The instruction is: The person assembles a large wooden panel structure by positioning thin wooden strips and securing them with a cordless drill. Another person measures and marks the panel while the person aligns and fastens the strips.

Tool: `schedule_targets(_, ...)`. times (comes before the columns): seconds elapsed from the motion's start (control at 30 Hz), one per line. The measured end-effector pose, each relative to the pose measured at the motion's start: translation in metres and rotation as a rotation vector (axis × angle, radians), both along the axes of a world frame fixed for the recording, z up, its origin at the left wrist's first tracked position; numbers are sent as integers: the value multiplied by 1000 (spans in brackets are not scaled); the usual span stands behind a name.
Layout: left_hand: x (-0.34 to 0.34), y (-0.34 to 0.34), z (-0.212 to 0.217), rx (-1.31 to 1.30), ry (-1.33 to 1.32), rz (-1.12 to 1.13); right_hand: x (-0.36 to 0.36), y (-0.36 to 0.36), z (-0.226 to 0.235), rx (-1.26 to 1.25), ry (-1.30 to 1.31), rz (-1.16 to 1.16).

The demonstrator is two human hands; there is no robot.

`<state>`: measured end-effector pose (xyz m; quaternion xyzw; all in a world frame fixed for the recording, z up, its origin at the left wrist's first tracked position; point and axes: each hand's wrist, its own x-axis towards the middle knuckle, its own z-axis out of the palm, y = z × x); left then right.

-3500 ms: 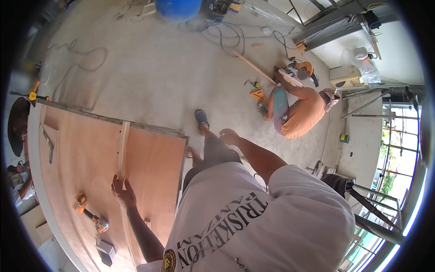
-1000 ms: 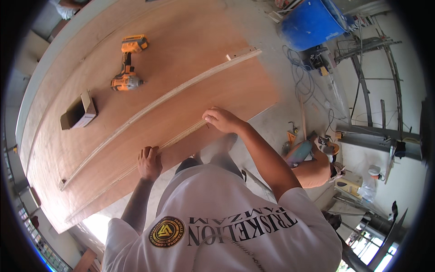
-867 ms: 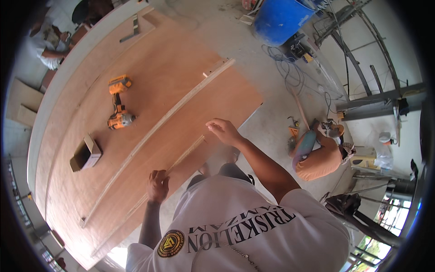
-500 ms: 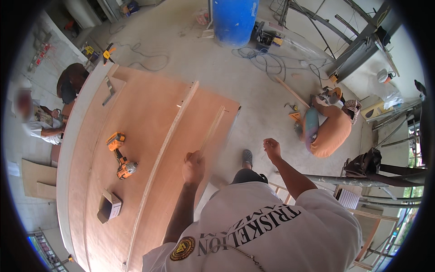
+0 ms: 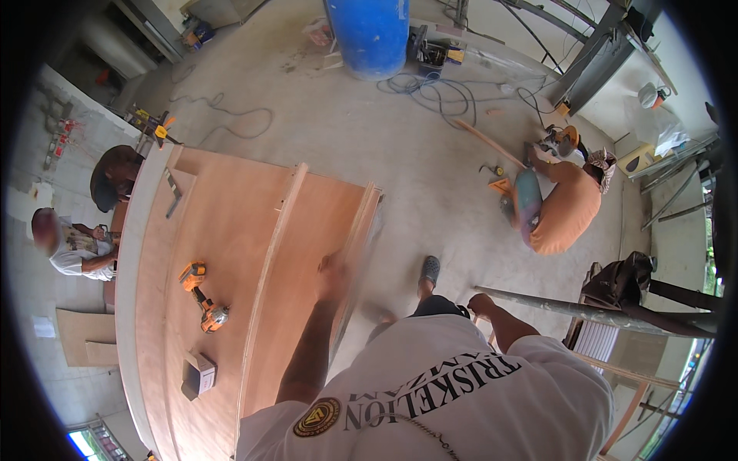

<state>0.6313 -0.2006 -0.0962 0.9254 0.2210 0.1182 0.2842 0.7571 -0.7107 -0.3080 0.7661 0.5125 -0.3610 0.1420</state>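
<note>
Resting on the near edge strip (image 5: 355,230) of the large plywood panel (image 5: 231,223), the left hand (image 5: 332,275) shows only as a motion blur, so whether it grips the strip or merely presses on it cannot be told. Half a second ago that hand was still closing on the panel's edge; now it lies on the wood, while the right hand (image 5: 483,304) has dropped from its raised position to hang beside the hip, apparently holding nothing (its fingers are too small to read for certain). A second ago both hands were at the panel, so only the left now bears on it, and the panel's handling rests on that one hand.

The panel lies flat on its support, a second long batten (image 5: 269,269) running down its middle. On its left half lie a yellow cordless drill (image 5: 204,296) and a small open box (image 5: 198,375), well apart from the hand. Across the concrete floor (image 5: 400,154) a crouching person in orange (image 5: 565,211) works by a saw, near a blue barrel (image 5: 369,34).
</note>
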Motion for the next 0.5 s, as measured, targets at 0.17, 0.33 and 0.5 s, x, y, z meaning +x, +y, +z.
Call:
schedule_targets(0.17,-5,0,-1,29,118,58,64,46,25,292,132,-577)
schedule_targets(0.33,-1,-1,7,69,184,23,130,82,69,377,301,-1143)
schedule_targets(0.5,6,-5,5,165,335,86,170,63,63,395,294,-1200)
